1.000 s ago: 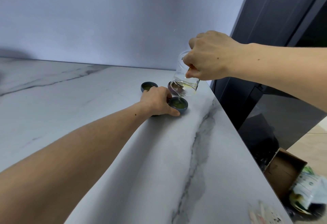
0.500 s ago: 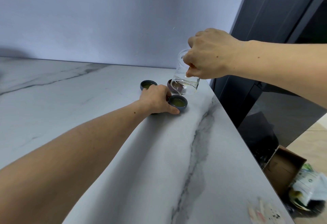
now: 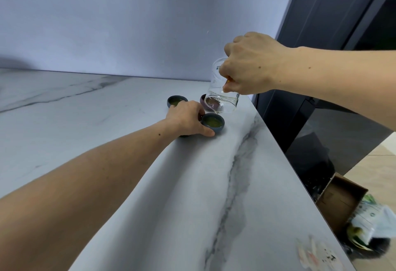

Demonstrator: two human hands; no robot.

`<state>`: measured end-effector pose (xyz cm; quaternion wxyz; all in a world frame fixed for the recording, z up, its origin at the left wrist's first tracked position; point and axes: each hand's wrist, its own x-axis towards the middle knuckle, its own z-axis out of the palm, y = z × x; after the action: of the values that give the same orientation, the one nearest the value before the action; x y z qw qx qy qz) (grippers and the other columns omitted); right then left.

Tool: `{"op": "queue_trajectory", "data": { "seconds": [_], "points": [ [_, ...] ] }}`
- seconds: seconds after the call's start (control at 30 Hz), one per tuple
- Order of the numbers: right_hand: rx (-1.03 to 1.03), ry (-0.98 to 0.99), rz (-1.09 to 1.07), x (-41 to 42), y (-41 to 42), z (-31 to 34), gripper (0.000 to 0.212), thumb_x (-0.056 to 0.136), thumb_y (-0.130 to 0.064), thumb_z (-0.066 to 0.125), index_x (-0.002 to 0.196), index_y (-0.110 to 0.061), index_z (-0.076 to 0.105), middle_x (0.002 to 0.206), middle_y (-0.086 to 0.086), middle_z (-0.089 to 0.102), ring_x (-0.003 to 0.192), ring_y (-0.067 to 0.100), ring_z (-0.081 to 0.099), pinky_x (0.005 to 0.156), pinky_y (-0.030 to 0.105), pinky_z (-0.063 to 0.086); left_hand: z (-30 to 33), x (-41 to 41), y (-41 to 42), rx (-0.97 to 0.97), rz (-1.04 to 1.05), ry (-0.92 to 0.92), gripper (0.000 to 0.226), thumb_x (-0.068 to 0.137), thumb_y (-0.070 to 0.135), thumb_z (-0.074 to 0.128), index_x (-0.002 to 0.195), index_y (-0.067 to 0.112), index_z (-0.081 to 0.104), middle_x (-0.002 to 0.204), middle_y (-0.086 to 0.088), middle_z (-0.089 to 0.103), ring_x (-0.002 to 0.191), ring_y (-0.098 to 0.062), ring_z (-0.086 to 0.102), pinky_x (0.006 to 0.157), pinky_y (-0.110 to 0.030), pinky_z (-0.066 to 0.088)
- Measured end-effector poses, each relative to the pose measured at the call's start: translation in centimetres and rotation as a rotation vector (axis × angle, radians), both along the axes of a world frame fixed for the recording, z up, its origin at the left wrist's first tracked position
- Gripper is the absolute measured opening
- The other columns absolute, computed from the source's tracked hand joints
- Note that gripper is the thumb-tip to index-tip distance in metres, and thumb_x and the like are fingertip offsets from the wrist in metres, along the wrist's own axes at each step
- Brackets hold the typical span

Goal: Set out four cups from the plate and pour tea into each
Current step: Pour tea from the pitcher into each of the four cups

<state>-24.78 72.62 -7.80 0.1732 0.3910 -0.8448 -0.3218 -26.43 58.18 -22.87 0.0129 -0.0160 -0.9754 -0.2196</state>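
The tabletop is pale grey-white marble with dark grey veins, set against a plain lilac-blue wall. Two dark blue-grey cups hold yellow-green tea, a third cup is purplish-brown, and the glass pitcher is clear. Beside the tabletop stand a glossy black cabinet and a brown cardboard box.
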Motion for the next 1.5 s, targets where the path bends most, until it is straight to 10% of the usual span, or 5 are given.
{"op": "queue_trajectory", "data": {
  "seconds": [0.7,1.5],
  "points": [
    [-0.09,-0.043,-0.051,-1.2,1.5,-1.9,0.038,0.09,-0.043,0.044,0.081,-0.011,0.064,0.07,0.004,0.039,0.074,0.029,0.047,0.064,0.034,0.038,-0.2,-0.3,-0.2,-0.031,-0.016,0.016,0.065,0.059,0.061,0.078,0.109,0.023,0.065,0.106,0.003,0.069,0.103,-0.021,0.061,0.091,-0.04,0.049],
    [-0.996,-0.541,-0.617,-3.1,7.1,-4.0,0.051,0.079,-0.052,0.059,0.08,-0.002,0.069,0.079,0.013,0.071,0.069,0.024,0.063,0.065,0.031,0.047,1.5,-0.6,-1.3,-0.08,-0.053,-0.026,0.073,0.062,0.062,0.075,0.121,0.027,0.053,0.109,0.009,0.066,0.098,-0.017,0.053,0.08,-0.033,0.038]
  ]
}}
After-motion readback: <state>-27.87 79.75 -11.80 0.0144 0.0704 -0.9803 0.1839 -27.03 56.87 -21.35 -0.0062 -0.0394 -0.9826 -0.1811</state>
